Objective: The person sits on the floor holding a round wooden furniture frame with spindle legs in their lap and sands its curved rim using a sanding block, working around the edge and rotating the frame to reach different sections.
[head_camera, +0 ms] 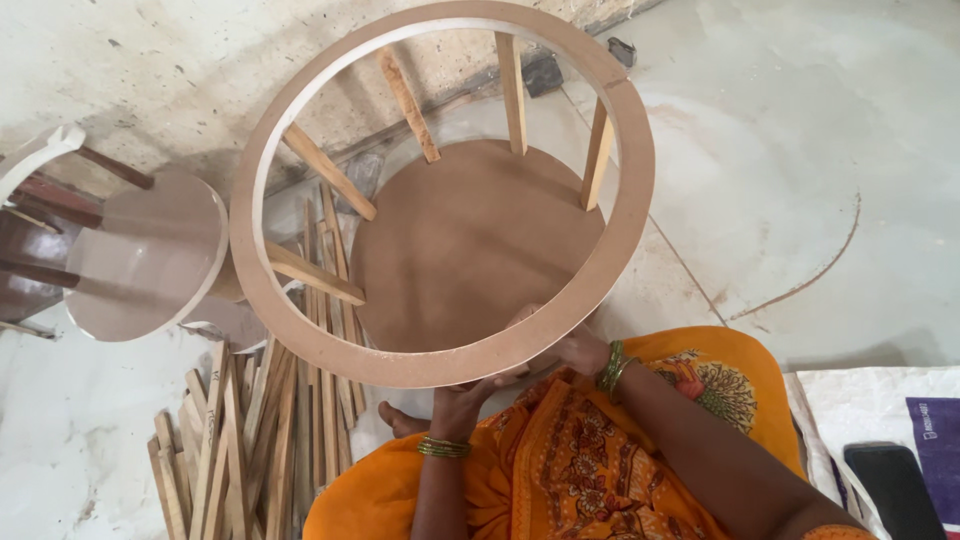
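Observation:
A round wooden frame stands in front of me: a wide ring (pixel 262 270) on top, several slanted wooden slats (pixel 330 172) below it, and a brown round base board (pixel 470 240) at the bottom. My left hand (pixel 462 400) grips the ring's near edge from below. My right hand (pixel 578 350) holds the same near edge a little to the right, partly hidden behind the ring. Both wrists carry green bangles. Orange patterned cloth (pixel 570 460) covers my lap.
A heap of loose wooden slats (pixel 250 440) lies on the floor at the lower left. A second, similar round frame (pixel 140 255) lies tipped at the left. A white sack (pixel 880 410) and a dark flat object (pixel 895 485) sit at the lower right. A wall runs along the back.

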Motion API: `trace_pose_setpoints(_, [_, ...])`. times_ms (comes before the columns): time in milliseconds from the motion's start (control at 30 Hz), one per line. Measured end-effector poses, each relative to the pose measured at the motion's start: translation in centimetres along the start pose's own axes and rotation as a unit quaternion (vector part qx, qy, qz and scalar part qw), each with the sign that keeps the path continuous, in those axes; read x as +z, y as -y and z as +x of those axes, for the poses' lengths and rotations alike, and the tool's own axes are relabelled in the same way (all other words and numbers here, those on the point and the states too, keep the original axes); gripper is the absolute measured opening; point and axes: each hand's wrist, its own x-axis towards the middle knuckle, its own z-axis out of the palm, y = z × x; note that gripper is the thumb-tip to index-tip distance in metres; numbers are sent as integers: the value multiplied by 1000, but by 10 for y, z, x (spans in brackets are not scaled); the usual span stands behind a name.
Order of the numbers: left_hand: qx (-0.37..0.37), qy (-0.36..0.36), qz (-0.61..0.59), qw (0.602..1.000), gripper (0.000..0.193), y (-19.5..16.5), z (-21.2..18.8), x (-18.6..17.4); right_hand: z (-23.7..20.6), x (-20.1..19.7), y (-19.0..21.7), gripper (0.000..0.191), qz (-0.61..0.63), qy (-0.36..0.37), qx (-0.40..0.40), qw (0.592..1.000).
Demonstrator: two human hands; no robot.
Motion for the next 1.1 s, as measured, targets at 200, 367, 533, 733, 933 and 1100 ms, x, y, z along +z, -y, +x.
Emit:
trace_pose_setpoints(200, [30,-6,63,998,33,6,9,-11,-4,-10,-68,43,-365,48,-259,893])
trace_pose_setpoints(367, [69,37,135,988,34,15,11,-8,-4,-5,-85,51,-346,78,-256,899])
trace_pose_setpoints(533, [104,27,149,983,26,31,4,-4,3,-2,-52,42,76,-29,-48,996])
trace_pose_setpoints(733, [108,50,48,992,28,3,-17,-6,17,-6,-36,40,177,-120,14,977])
trace_pose_setpoints(933, [170,83,367,911,24,-25,-12,3,26,-10,-58,44,173,-134,70,973])
trace_pose_setpoints(1100, [136,71,377,913,23,-42,-10,10,21,-11,-59,49,68,-148,84,983])
